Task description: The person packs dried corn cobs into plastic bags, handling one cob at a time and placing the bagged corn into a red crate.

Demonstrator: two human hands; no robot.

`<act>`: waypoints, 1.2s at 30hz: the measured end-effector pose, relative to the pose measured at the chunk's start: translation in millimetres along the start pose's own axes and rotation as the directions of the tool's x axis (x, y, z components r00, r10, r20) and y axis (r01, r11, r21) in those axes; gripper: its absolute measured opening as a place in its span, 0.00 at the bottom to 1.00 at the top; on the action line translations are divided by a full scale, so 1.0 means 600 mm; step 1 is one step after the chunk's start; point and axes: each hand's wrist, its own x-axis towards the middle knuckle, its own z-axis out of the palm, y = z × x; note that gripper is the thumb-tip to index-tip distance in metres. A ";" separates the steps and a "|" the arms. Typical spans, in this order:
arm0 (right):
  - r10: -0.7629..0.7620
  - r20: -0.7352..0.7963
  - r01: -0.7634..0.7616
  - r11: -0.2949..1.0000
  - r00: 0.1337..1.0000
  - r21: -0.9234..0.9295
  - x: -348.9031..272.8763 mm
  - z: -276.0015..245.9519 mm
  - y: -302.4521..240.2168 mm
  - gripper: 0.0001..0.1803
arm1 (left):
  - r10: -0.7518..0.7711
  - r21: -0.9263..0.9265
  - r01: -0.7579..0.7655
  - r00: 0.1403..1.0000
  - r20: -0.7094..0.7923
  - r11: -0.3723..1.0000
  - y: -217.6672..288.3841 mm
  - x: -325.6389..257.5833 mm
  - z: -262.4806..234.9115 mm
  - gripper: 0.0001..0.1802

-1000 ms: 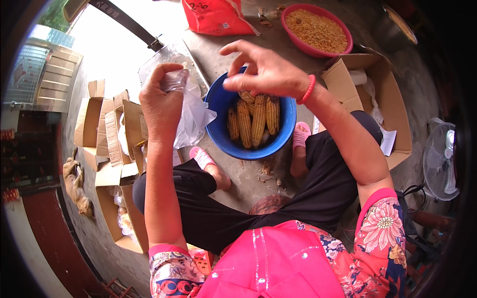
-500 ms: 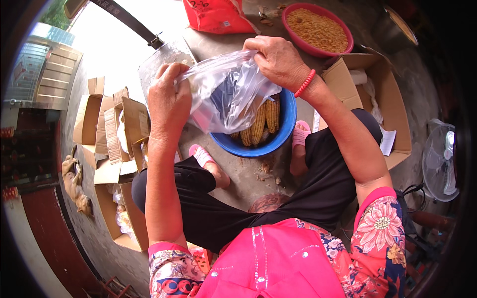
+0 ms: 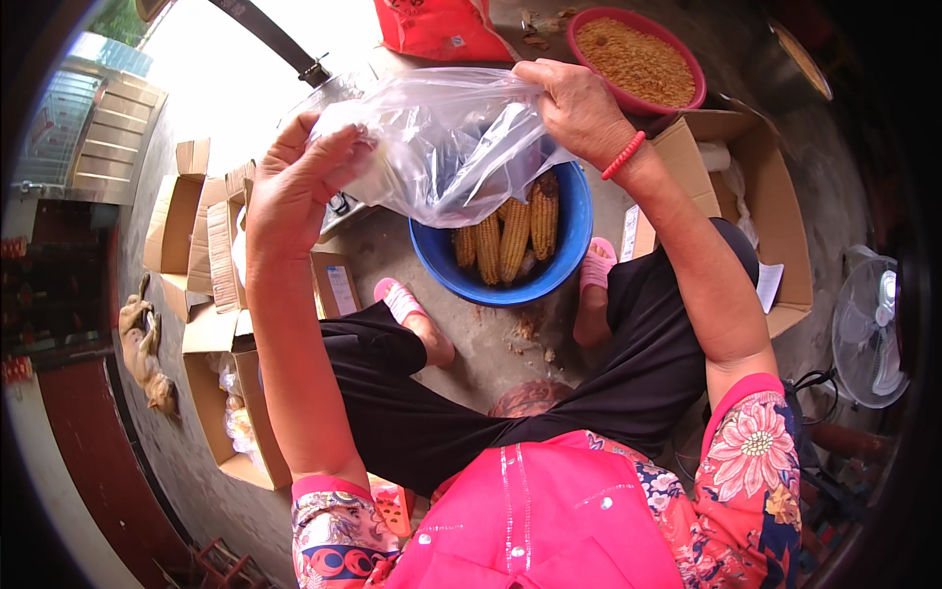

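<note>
A clear plastic bag (image 3: 442, 118) is stretched between my hands above a blue tub (image 3: 432, 265). My right hand (image 3: 584, 113) pinches the bag's right upper corner. My left hand (image 3: 299, 187) has the bag's left side between thumb and fingers, some fingertips being blurred behind the film. Below the bag, several dried corn cobs (image 3: 513, 240) lean inside the tub, their upper ends partly covered by the bag. The tub stands on the floor between my feet in pink slippers (image 3: 397, 299).
A pink basin (image 3: 699, 83) of loose kernels sits at the far right, beside a red bag (image 3: 446, 29). Cardboard boxes (image 3: 775, 187) flank me, with more boxes (image 3: 177, 231) on the left. A dog (image 3: 145, 358) lies at far left; a fan (image 3: 868, 334) stands at right.
My hands have moved farther apart, the left going left and the right slightly right and up. The plastic bag is pulled wider and raised, showing more of the corn cobs.
</note>
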 end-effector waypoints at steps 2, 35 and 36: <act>0.001 0.010 -0.001 1.000 1.000 -0.013 0.001 0.003 0.005 0.16 | -0.047 -0.259 0.033 0.998 -0.047 0.965 0.006 -0.003 0.007 0.17; 0.328 0.826 0.490 0.682 0.459 -0.543 -0.206 0.263 0.127 0.10 | 0.364 0.552 -0.135 0.871 -0.330 0.823 0.017 -0.009 -0.047 0.13; 0.350 0.842 0.493 0.692 0.410 -0.527 -0.203 0.264 0.129 0.10 | 0.374 0.563 -0.138 0.867 -0.329 0.815 0.016 -0.008 -0.046 0.14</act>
